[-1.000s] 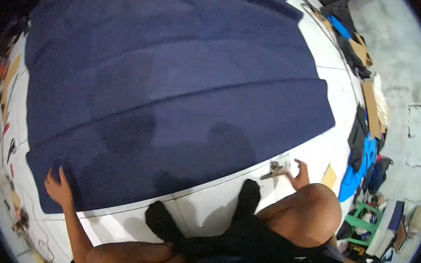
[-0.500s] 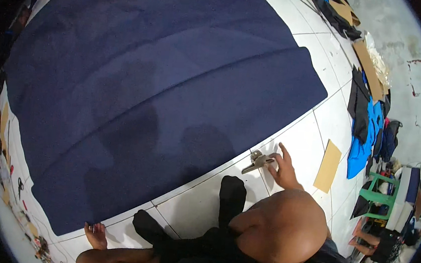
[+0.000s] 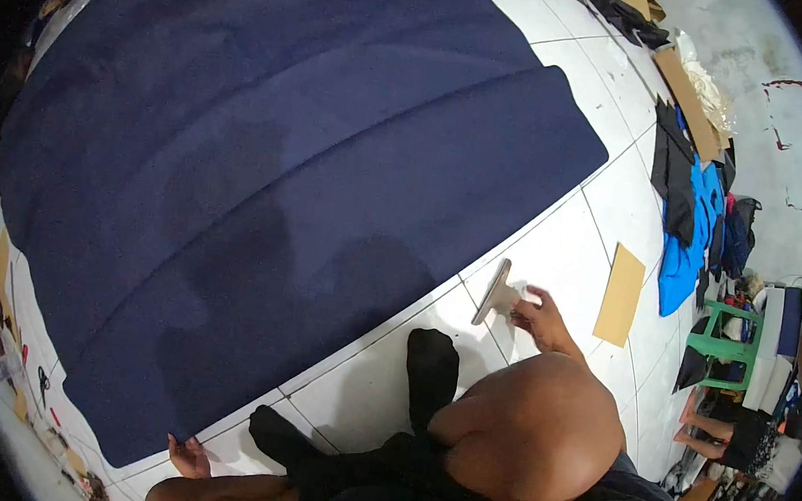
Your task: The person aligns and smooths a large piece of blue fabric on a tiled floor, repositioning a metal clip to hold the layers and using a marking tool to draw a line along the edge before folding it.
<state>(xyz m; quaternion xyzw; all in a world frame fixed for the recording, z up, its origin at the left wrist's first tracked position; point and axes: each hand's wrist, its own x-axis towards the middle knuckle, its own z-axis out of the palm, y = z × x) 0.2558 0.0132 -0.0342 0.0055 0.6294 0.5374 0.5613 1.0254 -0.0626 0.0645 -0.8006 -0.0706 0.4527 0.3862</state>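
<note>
Right hand (image 3: pixel 539 320) closed on handle of flat metal tool (image 3: pixel 495 293) — tool resting on white tiled floor (image 3: pixel 570 254), just beside edge of large navy fabric (image 3: pixel 266 174). Left hand (image 3: pixel 185 455) at fabric's near corner, fingers touching the edge — grip not discernible. Tan cardboard piece (image 3: pixel 622 294) near right hand.

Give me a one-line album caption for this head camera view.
Seated on white tiles, right hand on a flat metal tool, left hand at the navy fabric's corner.
</note>
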